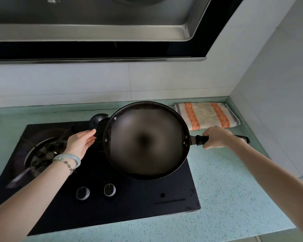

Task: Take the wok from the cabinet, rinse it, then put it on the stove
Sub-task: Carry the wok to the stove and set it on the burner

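Note:
A dark round wok (146, 140) sits over the right burner of the black glass stove (129, 210). Its long black handle (200, 139) points right. My right hand (217, 137) is closed around that handle. My left hand (81, 141), wearing a pale bangle and a bead bracelet, reaches to the wok's small left helper handle, fingers curled on it. Whether the wok rests on the burner or hovers just above it, I cannot tell. The right burner is hidden under the wok.
The left burner (42, 154) holds a dark grate. Two knobs (94, 191) sit at the stove's front. A striped orange and white cloth (206, 116) lies on the green counter (226, 198) at the back right. A range hood (94, 32) hangs overhead. White walls close the corner.

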### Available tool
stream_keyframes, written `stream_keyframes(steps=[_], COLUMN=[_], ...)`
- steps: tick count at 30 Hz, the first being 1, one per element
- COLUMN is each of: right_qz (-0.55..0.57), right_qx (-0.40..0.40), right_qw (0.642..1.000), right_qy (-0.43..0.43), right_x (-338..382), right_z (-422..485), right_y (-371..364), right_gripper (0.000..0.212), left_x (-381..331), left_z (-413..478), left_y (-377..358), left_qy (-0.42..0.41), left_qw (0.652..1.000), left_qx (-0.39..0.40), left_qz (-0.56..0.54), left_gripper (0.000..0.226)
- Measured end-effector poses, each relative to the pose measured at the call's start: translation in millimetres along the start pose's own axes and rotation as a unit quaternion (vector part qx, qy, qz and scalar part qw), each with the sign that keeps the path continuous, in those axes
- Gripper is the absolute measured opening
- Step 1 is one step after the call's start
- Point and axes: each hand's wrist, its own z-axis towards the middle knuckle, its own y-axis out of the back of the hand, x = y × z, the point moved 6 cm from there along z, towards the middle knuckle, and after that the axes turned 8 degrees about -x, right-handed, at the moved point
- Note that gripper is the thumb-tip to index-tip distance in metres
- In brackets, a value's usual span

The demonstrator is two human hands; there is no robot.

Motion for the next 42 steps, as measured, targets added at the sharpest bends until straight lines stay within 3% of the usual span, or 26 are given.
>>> stream_keyframes(steps=[11, 17, 22, 25, 27, 30, 32, 34, 36, 38, 40, 42], right_qz=[-0.008, -0.035, -0.031, -0.038, -0.045, -0.053, -0.042, 0.007, 0.044, 0.060, 0.068, 0.075], right_qx=[0.005, -0.041, -0.025, -0.022, -0.033, -0.081, -0.107, -0.131, -0.156, -0.176, -0.189, -0.193], right_qw=[1.000, 0.998, 0.999, 0.999, 0.998, 0.995, 0.993, 0.991, 0.987, 0.982, 0.978, 0.976], right_qy=[-0.015, -0.014, -0.017, -0.015, -0.006, 0.019, 0.025, 0.019, 0.006, -0.020, -0.047, -0.067], right_x=[-5, -5, -4, -1, 2, 2, 1, -1, -5, -12, -23, -36], right_z=[9, 8, 7, 5, 3, -2, -10, -21, -32, -47, -61, -74], right_y=[-5, -1, -3, -4, -3, 1, 4, 10, 16, 20, 23, 24], right_gripper=[0.012, 0.015, 0.015, 0.011, 0.011, 0.035, 0.059, 0.069, 0.072, 0.072, 0.073, 0.072], left_x=[-3, -1, -2, -1, 0, -4, -17, -33, -45, -46, -35, -14], left_z=[2, 1, 1, 4, 5, -1, -19, -47, -86, -131, -177, -216], left_y=[-5, -6, -6, -8, -9, -6, -6, -18, -42, -76, -109, -137], left_qy=[-0.015, -0.006, -0.007, -0.008, -0.018, -0.085, -0.182, -0.288, -0.372, -0.420, -0.419, -0.361], left_qw=[1.000, 1.000, 1.000, 1.000, 0.995, 0.972, 0.952, 0.927, 0.908, 0.890, 0.877, 0.878], left_qx=[0.009, 0.004, 0.008, 0.018, 0.018, -0.035, -0.069, -0.070, -0.022, 0.083, 0.198, 0.294], left_qz=[0.011, -0.001, 0.003, 0.024, 0.095, 0.217, 0.237, 0.230, 0.192, 0.154, 0.128, 0.112], left_gripper=[0.037, 0.034, 0.024, 0.036, 0.051, 0.074, 0.070, 0.061, 0.051, 0.043, 0.035, 0.025])
